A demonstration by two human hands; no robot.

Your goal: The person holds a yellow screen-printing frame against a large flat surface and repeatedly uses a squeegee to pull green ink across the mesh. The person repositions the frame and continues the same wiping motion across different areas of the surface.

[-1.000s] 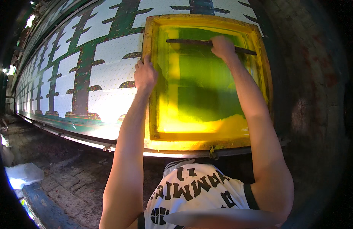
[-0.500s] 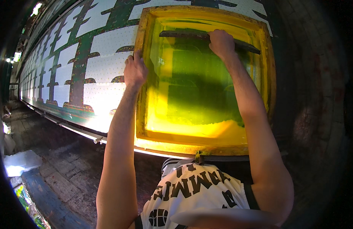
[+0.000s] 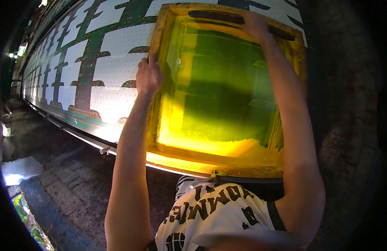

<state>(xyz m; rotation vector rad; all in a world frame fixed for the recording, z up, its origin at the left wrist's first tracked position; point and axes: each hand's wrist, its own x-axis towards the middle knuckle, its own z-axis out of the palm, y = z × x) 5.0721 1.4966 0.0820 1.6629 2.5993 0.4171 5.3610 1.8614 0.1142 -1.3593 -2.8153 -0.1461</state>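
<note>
A wooden screen printing frame [image 3: 214, 166] stained yellow lies on the long table in front of me. Green-yellow mesh [image 3: 227, 92] fills it, with a band of bright yellow ink along its near side. My right hand [image 3: 256, 26] is closed on a dark, long squeegee [image 3: 216, 17] at the far end, inside the far rail. The squeegee slants slightly down to the right. My left hand [image 3: 150, 77] grips the frame's left rail, its fingers bent against the wood; their tips are partly hidden.
The dark green table [image 3: 82, 100] runs off to the far left, covered with rows of white panels [image 3: 114, 69] with dark curved shapes between them. A rail with a short pipe stub [image 3: 104, 151] follows its near edge. Brick paving [image 3: 76, 184] and a whitish plastic bundle [image 3: 22, 169] lie below left.
My right hand has pushed the squeegee farther away, from the upper mesh to the far rail. My left hand stays at the left rail.
</note>
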